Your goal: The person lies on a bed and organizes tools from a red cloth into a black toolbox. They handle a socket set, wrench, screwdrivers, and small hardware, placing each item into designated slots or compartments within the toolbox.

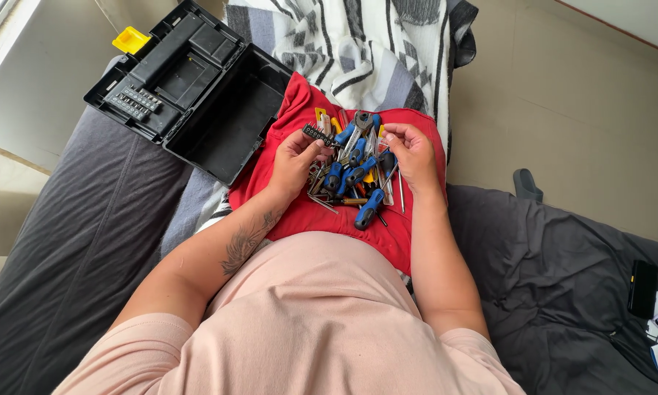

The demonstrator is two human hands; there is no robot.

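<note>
At the far left lies an open black plastic toolbox [197, 88], hard and angular, with a yellow latch [130, 39] at its corner and its empty deep half turned toward the person. It rests on a dark grey bed cover [73, 241], soft and a little wrinkled.

Next comes the left hand [294, 159]. Its fingers [316, 146] are closed on a small black bit holder [316, 134], a short ribbed strip whose long axis runs from left to right, slightly downward, toward the pile. The holder is at the fingertips, at the upper left edge of the tools.

In the middle, on a red cloth [329, 219] across the lap, is a pile of screwdrivers [358, 168] with blue and black rubbery handles and thin bright metal shafts. Most of them point away from the body, crossing each other. One larger blue-handled screwdriver [370, 208] lies nearest the person, diagonal.

The right hand [414, 155] is at the right side of the pile, touching it. Its fingers [393, 136] are bent as if pinching something small, but what they grip cannot be told. Both hands are about equally near to the pile. Behind is a striped blanket [365, 44], woven, white and grey.
</note>
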